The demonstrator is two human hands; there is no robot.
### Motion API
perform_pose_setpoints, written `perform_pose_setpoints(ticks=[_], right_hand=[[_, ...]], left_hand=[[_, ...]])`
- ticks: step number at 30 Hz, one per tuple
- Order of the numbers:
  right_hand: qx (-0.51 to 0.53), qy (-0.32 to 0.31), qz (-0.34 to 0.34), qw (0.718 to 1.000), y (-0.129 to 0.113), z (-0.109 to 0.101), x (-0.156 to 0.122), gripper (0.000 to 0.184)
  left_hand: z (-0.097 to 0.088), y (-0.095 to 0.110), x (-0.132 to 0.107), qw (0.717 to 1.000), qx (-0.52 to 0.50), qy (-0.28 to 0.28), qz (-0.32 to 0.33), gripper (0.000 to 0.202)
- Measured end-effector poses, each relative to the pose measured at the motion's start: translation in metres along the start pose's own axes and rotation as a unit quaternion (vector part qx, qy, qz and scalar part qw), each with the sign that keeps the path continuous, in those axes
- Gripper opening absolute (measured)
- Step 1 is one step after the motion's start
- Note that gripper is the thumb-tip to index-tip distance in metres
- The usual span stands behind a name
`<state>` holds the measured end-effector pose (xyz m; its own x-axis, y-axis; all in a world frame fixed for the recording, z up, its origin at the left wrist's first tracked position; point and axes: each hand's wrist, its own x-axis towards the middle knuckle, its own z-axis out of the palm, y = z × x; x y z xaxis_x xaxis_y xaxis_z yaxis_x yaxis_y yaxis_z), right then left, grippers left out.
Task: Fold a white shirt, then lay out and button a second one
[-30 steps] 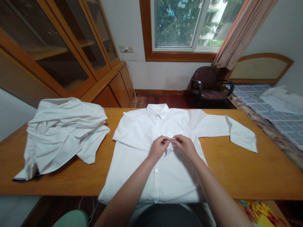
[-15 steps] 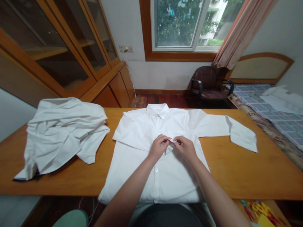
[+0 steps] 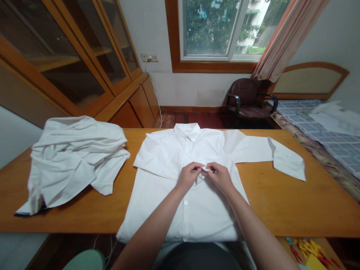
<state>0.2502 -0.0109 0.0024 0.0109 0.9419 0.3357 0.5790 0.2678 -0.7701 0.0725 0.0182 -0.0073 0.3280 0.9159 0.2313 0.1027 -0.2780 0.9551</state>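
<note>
A white button-up shirt (image 3: 157,202) lies front side up on the wooden table (image 3: 281,198), its collar at the far edge. One sleeve stretches out to the right with its end bent; the other is folded across the chest. Over the middle of the shirt, my left hand (image 3: 189,175) pinches a small raised bit of white cloth, which looks like the cuff of the folded sleeve. My right hand (image 3: 219,174) pinches the same bit from the other side, fingertips close to the left ones. Whether a button is between the fingers is too small to tell.
A heap of crumpled white clothing (image 3: 75,157) rests on the table's left part. Beyond the table stand a brown armchair (image 3: 247,97) and a bed (image 3: 317,123). A green stool (image 3: 84,260) is below the near edge, with cables beside it.
Both hands have stayed in nearly the same place, still pinching the cloth, with only a slight shift of the fingers. The shirt lies as before.
</note>
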Motion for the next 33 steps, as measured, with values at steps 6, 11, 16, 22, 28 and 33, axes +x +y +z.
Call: perform_pose_setpoints(ticks=[6, 11, 16, 22, 28, 33], right_hand=[[0.021, -0.023, -0.008, 0.999, 0.001, -0.001, 0.0, 0.01], [0.032, -0.038, -0.013, 0.999, -0.001, -0.001, -0.001, 0.012], [0.021, -0.02, 0.008, 1.0, -0.002, 0.0, -0.001, 0.01], [0.01, 0.006, 0.015, 1.0, 0.002, 0.002, -0.003, 0.011], [0.016, -0.009, 0.0, 1.0, 0.005, 0.003, -0.004, 0.019], [0.018, -0.005, -0.009, 1.0, 0.004, 0.002, -0.003, 0.016]], left_hand=[[-0.002, 0.004, 0.001, 1.0, -0.017, 0.003, -0.022, 0.016], [-0.001, 0.001, 0.001, 0.998, -0.051, 0.01, -0.046, 0.015], [-0.001, -0.005, 0.001, 0.997, -0.058, 0.018, -0.057, 0.015], [0.0, -0.006, 0.001, 0.997, -0.05, 0.023, -0.06, 0.015], [0.001, -0.008, 0.0, 0.997, -0.045, 0.031, -0.049, 0.014], [0.001, -0.004, -0.001, 0.998, -0.032, 0.041, -0.046, 0.012]])
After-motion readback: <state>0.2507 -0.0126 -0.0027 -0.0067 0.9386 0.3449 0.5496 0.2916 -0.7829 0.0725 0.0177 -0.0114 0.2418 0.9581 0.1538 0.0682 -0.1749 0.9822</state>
